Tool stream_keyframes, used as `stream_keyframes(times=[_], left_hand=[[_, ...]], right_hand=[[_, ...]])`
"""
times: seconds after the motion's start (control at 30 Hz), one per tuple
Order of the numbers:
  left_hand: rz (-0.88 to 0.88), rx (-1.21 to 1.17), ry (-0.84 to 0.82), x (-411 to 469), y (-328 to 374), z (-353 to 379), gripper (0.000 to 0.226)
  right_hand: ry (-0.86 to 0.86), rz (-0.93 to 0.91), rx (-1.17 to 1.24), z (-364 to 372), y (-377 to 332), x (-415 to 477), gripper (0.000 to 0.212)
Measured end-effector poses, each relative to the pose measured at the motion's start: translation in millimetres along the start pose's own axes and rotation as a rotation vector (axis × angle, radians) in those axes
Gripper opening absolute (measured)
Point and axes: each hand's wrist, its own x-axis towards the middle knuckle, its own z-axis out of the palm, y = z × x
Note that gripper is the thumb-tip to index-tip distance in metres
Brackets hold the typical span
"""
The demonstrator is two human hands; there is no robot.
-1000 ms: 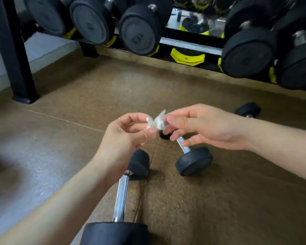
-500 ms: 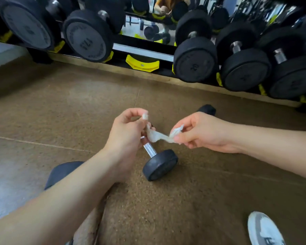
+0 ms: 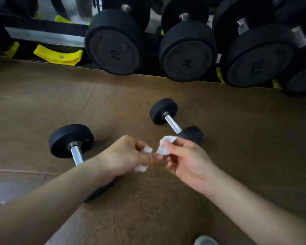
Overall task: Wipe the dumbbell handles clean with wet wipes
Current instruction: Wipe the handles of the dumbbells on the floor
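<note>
A crumpled white wet wipe (image 3: 162, 147) is held between both hands above the floor. My left hand (image 3: 125, 156) pinches one end, with a bit of wipe showing under its fingers. My right hand (image 3: 184, 160) pinches the other end. Two small black dumbbells lie on the brown floor. The left dumbbell (image 3: 71, 140) has a chrome handle that runs under my left forearm. The right dumbbell (image 3: 173, 122) lies just beyond my right hand, its chrome handle in plain sight.
A rack (image 3: 42, 36) along the back holds several large black dumbbells (image 3: 115, 45) on yellow cradles (image 3: 57, 55). A shoe tip (image 3: 205, 241) shows at the bottom edge. Brown cork-like floor (image 3: 254, 138) spreads all around.
The view has swung right and down, so both small dumbbells now show. My hands have dropped lower and come closer together, bunching the wipe that was stretched between them.
</note>
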Motion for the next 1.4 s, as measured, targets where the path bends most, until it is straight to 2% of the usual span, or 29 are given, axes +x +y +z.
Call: stream_keyframes(times=[0.1, 0.27, 0.4, 0.53, 0.7, 0.8, 0.87, 0.93, 1.0, 1.03, 1.07, 1.1, 1.13, 1.17, 1.2, 1.27, 1.4], left_hand=[[-0.001, -0.229, 0.043, 29, -3, 31, 0.028], [-0.090, -0.632, 0.266, 79, -8, 73, 0.027], [-0.053, -0.451, 0.177, 109, -6, 90, 0.033], [-0.060, -0.415, 0.184, 137, -10, 102, 0.018], [-0.001, -0.574, 0.196, 154, -18, 115, 0.043], [0.023, -0.560, 0.239, 168, -18, 114, 0.023], [0.010, -0.528, 0.263, 182, -17, 112, 0.012], [-0.031, -0.562, 0.231, 192, -15, 113, 0.013], [-0.042, -0.606, 0.208, 201, -14, 114, 0.010], [-0.020, -0.559, 0.236, 206, -15, 114, 0.006], [0.009, -0.374, 0.299, 212, -18, 115, 0.010], [0.038, -0.034, 0.359, 220, -22, 115, 0.026], [0.050, 0.339, 0.351, 227, -24, 117, 0.047], [0.034, 0.613, 0.282, 232, -23, 119, 0.065], [-0.017, 0.764, 0.205, 238, -22, 122, 0.075], [-0.065, 0.870, 0.146, 249, -20, 127, 0.070], [-0.012, 0.945, 0.139, 250, -18, 115, 0.056]], right_hand=[[-0.062, 0.058, -0.031, -45, -9, 17, 0.015], [-0.191, 0.125, -0.298, -104, -32, 48, 0.034], [-0.163, 0.163, -0.129, -129, -47, 75, 0.022], [-0.057, 0.113, -0.092, -133, -51, 98, 0.020], [0.092, -0.077, -0.354, -131, -40, 120, 0.010], [0.125, -0.172, -0.526, -138, -39, 124, 0.017], [-0.020, -0.137, -0.477, -146, -45, 122, 0.023], [-0.150, -0.126, -0.548, -156, -50, 117, 0.020], [-0.056, -0.217, -0.778, -167, -51, 120, 0.024], [0.051, -0.309, -0.899, -172, -53, 126, 0.020], [0.151, -0.389, -1.003, -180, -55, 134, 0.014], [0.213, -0.439, -1.094, -189, -57, 145, 0.014], [0.232, -0.429, -1.161, -198, -60, 156, 0.016], [0.219, -0.366, -1.197, -205, -61, 168, 0.016], [0.196, -0.284, -1.224, -210, -61, 178, 0.015], [0.197, -0.229, -1.251, -212, -56, 191, 0.012], [0.242, -0.252, -1.194, -197, -49, 189, 0.010]])
